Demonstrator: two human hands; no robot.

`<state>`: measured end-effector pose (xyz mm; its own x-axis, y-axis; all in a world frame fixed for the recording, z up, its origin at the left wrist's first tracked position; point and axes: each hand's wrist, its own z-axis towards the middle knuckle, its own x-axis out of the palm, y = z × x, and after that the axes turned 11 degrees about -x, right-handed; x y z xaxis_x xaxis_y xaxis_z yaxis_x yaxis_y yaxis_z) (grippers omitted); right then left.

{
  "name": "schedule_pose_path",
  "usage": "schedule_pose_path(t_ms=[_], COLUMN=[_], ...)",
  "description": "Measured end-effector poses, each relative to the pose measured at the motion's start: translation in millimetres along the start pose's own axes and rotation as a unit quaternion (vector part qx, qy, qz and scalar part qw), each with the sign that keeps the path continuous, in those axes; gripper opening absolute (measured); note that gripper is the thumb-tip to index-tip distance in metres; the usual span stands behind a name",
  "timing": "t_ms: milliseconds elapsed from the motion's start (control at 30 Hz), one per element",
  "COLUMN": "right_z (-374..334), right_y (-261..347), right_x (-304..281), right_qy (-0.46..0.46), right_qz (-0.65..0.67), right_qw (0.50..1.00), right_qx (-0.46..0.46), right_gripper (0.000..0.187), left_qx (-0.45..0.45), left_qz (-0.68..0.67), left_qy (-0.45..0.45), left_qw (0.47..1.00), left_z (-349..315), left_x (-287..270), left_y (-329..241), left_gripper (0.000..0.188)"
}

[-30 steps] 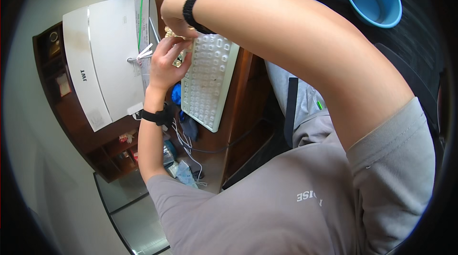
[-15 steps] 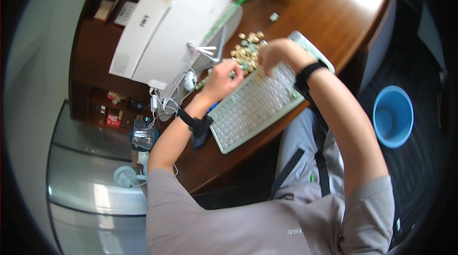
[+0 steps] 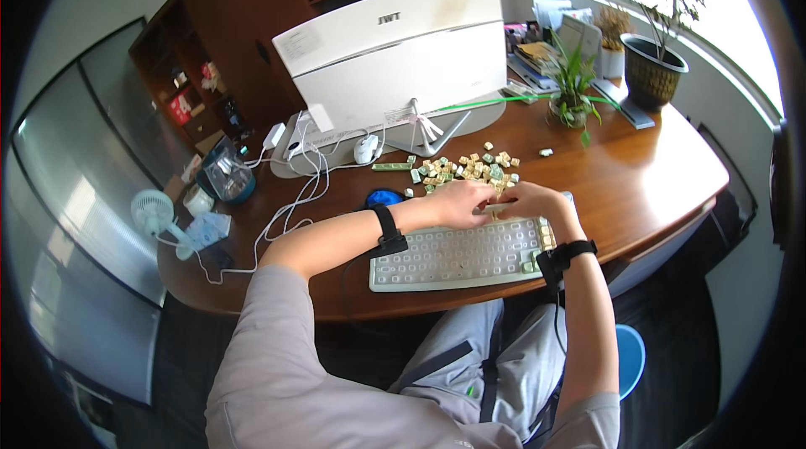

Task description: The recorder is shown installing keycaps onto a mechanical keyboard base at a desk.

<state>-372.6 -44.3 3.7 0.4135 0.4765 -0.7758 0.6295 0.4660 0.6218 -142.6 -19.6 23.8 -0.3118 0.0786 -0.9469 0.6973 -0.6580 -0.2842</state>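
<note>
The keyboard [image 3: 457, 256] lies on the surface [image 3: 621, 226], along its near edge, in front of the person's lap. It has a pale green frame, and most of its face shows rows of whitish, half-clear squares. Near its right end there are some cream caps [image 3: 546, 235] in a short column and a green cap [image 3: 530, 266] below them. Just behind the keyboard is a loose heap [image 3: 470, 170] of small caps, in cream, light green and white. A long green bar [image 3: 392, 167] lies at the left of this heap, and one pale cap [image 3: 546, 152] is apart at the right.

The left hand [image 3: 462, 204] and the right hand [image 3: 534, 199] are both above the back edge of the keyboard, with bent fingers and the fingertips close together. I cannot tell if they pinch something, because the fingertips are small and partly covered by the hands themselves. The hands also hide part of the back rows and the front of the heap. The right wristband [image 3: 579, 249] and its dark box cover the keyboard's right end. A blue thing [image 3: 384, 196] behind the left forearm is hard to make out.
</note>
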Motion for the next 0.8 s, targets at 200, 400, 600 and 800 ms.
schedule_pose_path(t_ms=[200, 400, 600, 800], right_z=[0.3, -1.2, -3.8, -2.1], right_y=[-3.7, -1.1, 3.2, -1.2], right_x=[2.1, -0.2, 0.2, -0.2], right_qy=[0.004, 0.014, 0.007, 0.028], right_qz=[0.026, 0.023, 0.015, 0.021], right_qw=[0.999, 0.999, 1.0, 0.999], right_qx=[-0.019, -0.041, -0.026, -0.033], right_gripper=[0.046, 0.044, 0.04, 0.044], left_qx=[0.026, 0.027, 0.006, -0.007], left_qz=[0.004, -0.02, -0.065, -0.259], left_qy=[-0.004, 0.024, 0.045, -0.019], left_qw=[1.0, 0.999, 0.997, 0.966], left_z=[-4.8, -5.7, -11.4, -8.6], left_x=[4.5, -3.3, -14.5, -40.4], left_y=[0.5, 1.8, -4.6, -2.7], left_gripper=[0.024, 0.027, 0.024, 0.016])
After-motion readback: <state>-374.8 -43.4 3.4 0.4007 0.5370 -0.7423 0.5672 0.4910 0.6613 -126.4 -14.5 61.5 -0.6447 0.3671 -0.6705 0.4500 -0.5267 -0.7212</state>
